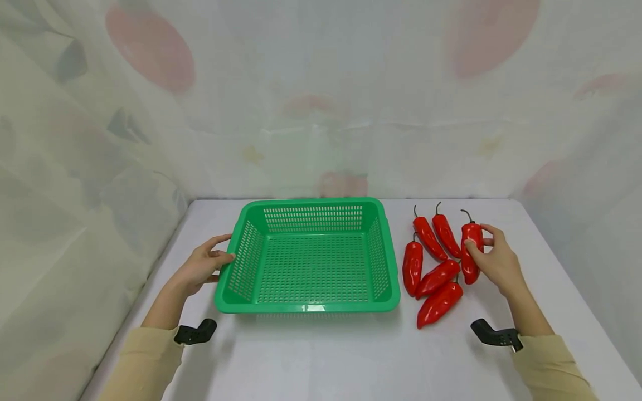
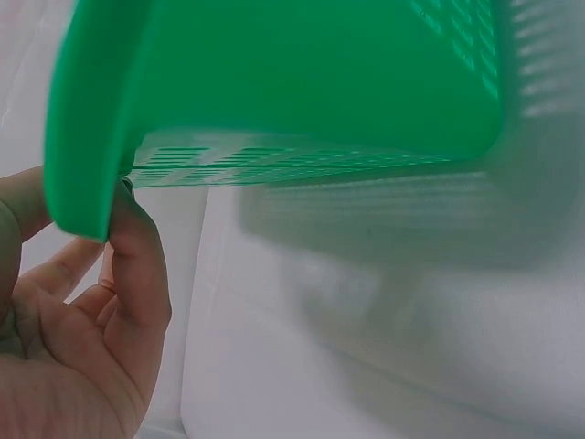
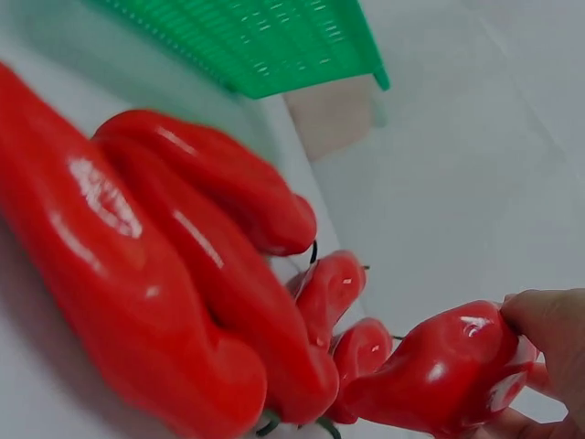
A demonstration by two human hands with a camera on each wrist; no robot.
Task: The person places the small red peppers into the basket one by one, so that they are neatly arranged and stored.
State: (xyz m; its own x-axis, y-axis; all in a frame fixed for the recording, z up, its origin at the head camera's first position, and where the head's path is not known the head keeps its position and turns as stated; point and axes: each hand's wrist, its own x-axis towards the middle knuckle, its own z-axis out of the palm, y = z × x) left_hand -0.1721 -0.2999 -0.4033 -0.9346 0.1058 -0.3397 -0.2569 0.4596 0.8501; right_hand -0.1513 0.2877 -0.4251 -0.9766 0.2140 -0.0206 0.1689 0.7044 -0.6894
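Observation:
A green perforated basket (image 1: 311, 308) stands on the white table, its inside bare. My left hand (image 1: 198, 266) grips its left rim, thumb over the edge; in the left wrist view the fingers (image 2: 137, 265) curl under the green rim (image 2: 82, 119). On the right, my right hand (image 1: 496, 259) pinches a red pepper (image 1: 470, 253) between thumb and fingers, its dark stem pointing away. The right wrist view shows that pepper (image 3: 448, 370) held at one end by the hand (image 3: 553, 357). Several other red peppers (image 1: 439, 304) lie between it and the basket.
The white table (image 1: 311, 362) has its back edge against a pale patterned cloth (image 1: 311, 111). More cloth hangs at the left and right sides. Black wrist cameras sit at both cuffs, the left one (image 1: 195, 332) and the right one (image 1: 496, 335).

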